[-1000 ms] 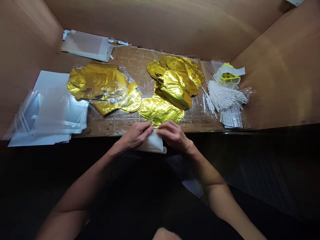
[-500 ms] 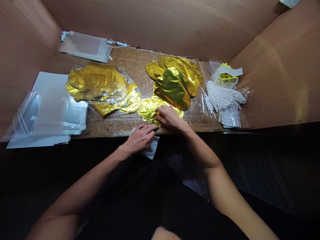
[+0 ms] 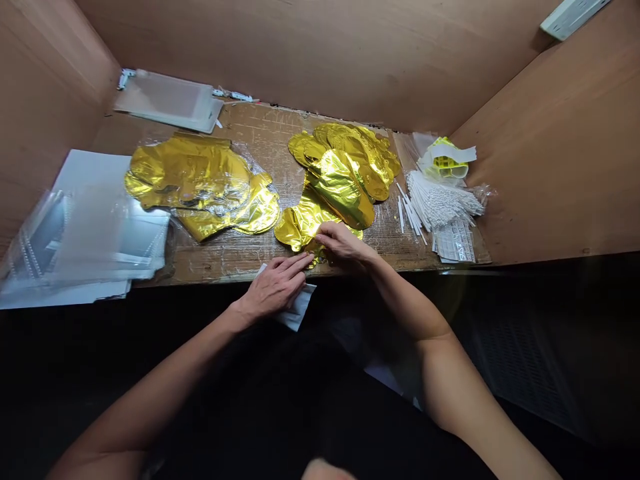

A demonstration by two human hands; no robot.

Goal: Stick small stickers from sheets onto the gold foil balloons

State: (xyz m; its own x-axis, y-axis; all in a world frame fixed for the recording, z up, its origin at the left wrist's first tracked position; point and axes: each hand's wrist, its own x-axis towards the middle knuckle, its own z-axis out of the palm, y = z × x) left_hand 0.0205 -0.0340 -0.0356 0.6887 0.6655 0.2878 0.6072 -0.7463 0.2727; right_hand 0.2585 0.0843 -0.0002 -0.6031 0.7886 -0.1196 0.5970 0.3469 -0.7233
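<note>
A flat gold foil balloon (image 3: 305, 217) lies at the table's front edge, its lower tip between my two hands. My left hand (image 3: 277, 287) rests with fingers stretched out and close together, fingertips on that tip, palm over a folded white sheet (image 3: 299, 308) hanging past the edge. My right hand (image 3: 341, 241) has its thumb and fingers closed on the foil near the tip; the exact grip is partly hidden. Just beyond, a stack of gold foil balloons (image 3: 383, 163) overlaps the upper part of this one.
Plastic-wrapped gold foil balloons (image 3: 190, 170) lie left of centre. Clear bags and white sheets (image 3: 110, 233) sit far left, a frosted plastic pouch (image 3: 165, 97) behind. White sticks (image 3: 440, 197) and a yellow-white tape roll (image 3: 450, 160) lie right. Wooden panels (image 3: 310, 53) enclose the table.
My right hand has come down slightly and closed on the foil near the tip. The balloon's tip now reaches my left fingertips. The whole view has shifted a little.
</note>
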